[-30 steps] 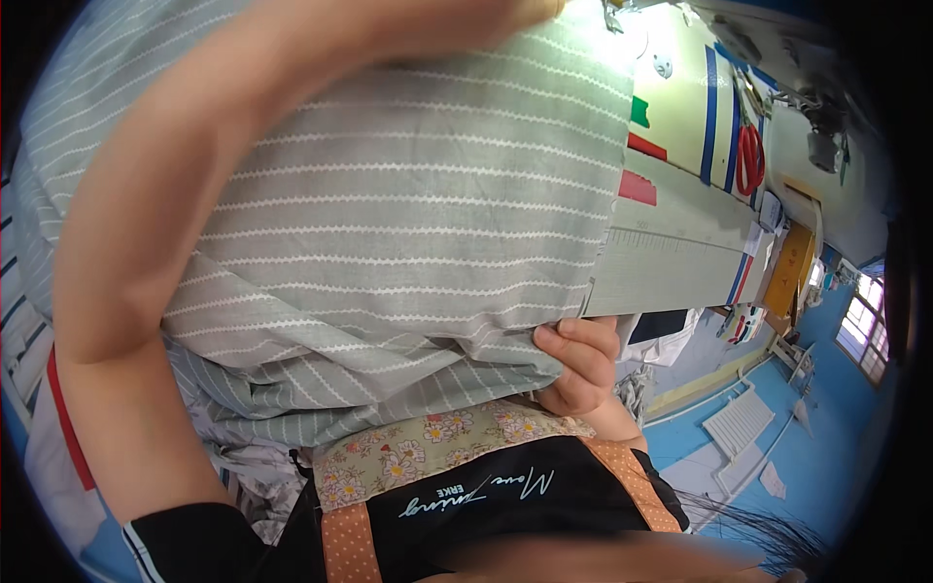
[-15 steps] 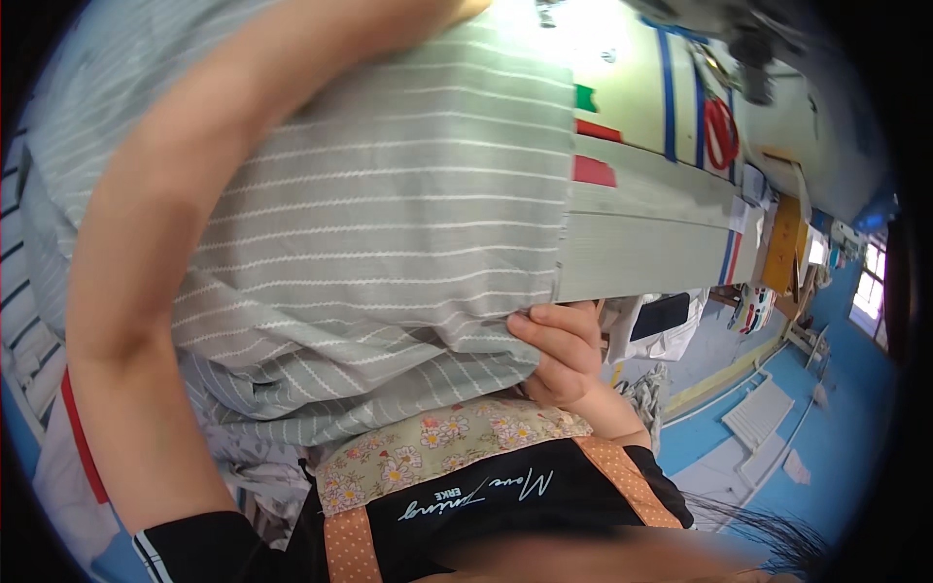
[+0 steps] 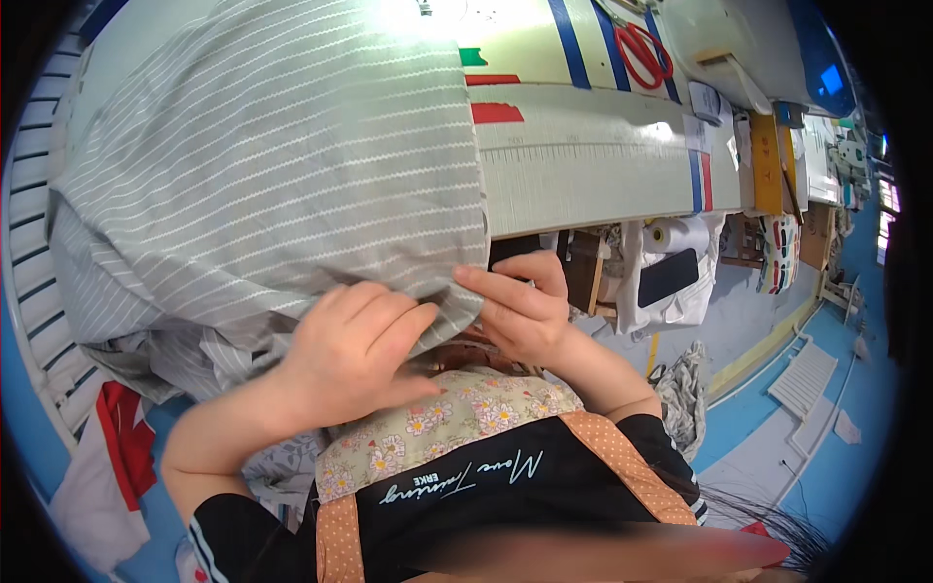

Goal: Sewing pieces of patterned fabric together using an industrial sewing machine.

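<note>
A large grey fabric with white stripes (image 3: 321,165) spreads over the work table and hangs toward my lap, its lower part bunched in folds. My right hand (image 3: 525,309) pinches the fabric's lower right corner between thumb and fingers at the table's front edge. My left hand (image 3: 360,345) is on the lower edge, just left of the right hand. Its fingers are bent over the cloth, and its slightly blurred thumb shows below them. Whatever lies beneath the left fingers is hidden.
Red-handled scissors (image 3: 643,55) lie at the back right, past a ruler-marked grey table strip (image 3: 583,170). Below the table edge, a black phone (image 3: 669,277) rests on white cloth beside a thread cone (image 3: 678,235). A slatted white rack (image 3: 37,243) stands at left.
My left arm has come back from the far side of the fabric, bringing the hand to the near edge. The right hand stays at the corner. My view has shifted, showing more of the table.
</note>
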Motion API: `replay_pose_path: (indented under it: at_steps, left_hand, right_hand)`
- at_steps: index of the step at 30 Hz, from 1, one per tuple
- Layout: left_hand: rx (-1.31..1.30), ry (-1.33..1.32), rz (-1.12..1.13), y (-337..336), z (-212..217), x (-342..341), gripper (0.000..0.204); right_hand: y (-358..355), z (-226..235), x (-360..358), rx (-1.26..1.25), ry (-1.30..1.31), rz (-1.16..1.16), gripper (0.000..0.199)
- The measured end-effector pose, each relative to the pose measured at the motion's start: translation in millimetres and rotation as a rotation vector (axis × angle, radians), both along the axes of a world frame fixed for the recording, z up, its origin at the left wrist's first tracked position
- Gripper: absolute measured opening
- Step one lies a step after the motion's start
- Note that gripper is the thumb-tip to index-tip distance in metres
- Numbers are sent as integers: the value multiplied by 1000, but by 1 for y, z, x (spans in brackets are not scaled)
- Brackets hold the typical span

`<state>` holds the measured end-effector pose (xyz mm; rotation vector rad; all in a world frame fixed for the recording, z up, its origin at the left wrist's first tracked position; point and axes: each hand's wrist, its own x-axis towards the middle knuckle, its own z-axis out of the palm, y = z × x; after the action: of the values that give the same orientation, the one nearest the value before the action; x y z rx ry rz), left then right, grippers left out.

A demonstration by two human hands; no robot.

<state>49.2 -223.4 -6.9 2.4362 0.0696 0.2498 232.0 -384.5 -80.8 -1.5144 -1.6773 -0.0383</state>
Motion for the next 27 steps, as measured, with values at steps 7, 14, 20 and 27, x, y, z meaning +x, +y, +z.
replay_pose_path:
  at_steps: [7,14,20,27]
  left_hand:
    - [-50,129,421,-42,-50,-83,19]
    - [-605,309,891,-49,-32,-113,12]
    - [230,72,1003,64,37,-162,12]
    - [928,117,869,206,74,-111,38]
  right_hand:
    - [-6,-13,-20,12,418,-103,24]
    - [-16,-14,-48,-195,836,-16,27]
    - [-37,-21,-55,-450,944,34,25]
    - [-50,13,-69,-583,1552,7,15]
